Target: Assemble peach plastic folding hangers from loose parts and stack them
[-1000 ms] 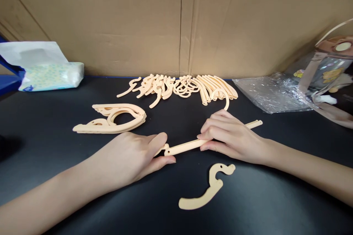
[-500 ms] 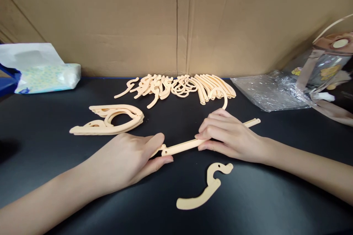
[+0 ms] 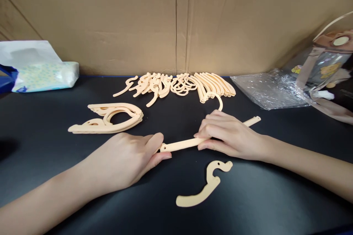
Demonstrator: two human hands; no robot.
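Pale tissue pack (image 3: 45,76) sits at the far left of the black table (image 3: 41,143), against the cardboard wall (image 3: 110,18). Just right of it lies a stack of cream curved parts (image 3: 110,120). The left hand (image 3: 124,159) pinches the near end of a long cream strip (image 3: 182,144) between thumb and fingers. The strip lies slanted on the table at the centre, and the right hand (image 3: 228,136) curls closed over its middle, with the far end poking out beyond. A loose hook-shaped piece (image 3: 205,188) lies below, near the strip but apart from it. Behind, a row of spare parts (image 3: 176,85); farther right, a crumpled clear bag (image 3: 271,90).
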